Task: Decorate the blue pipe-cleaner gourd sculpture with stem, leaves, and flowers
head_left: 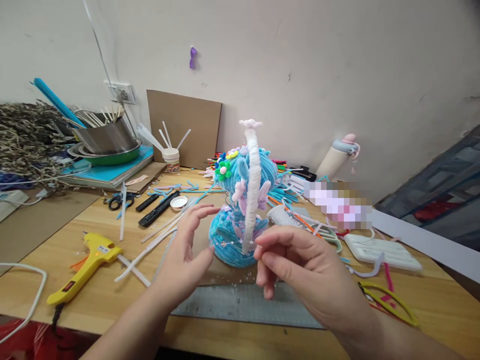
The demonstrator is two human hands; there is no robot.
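Blue fuzzy material makes up the craft piece [229, 250], which stands upright with its white wrapped handle [253, 180] just beyond my hands, on a brown board [204, 276]. My right hand [303, 262] has thumb and forefinger together, apparently on the end of a thin beaded strand [224, 244] crossing before the piece. My left hand [187, 255] is spread, thumb and fingers apart; I cannot tell whether its thumb touches the strand. Risk: a slackened pinch could let the strand slip and shed beads. Clear loose beads [238, 300] lie uncontained in front; a brushing wrist could scatter them. Containers: a paper cup [171, 160] holds whitish sticks [165, 134]; a metal bowl [107, 137], above a green bowl [120, 159], holds wooden sticks [100, 119].
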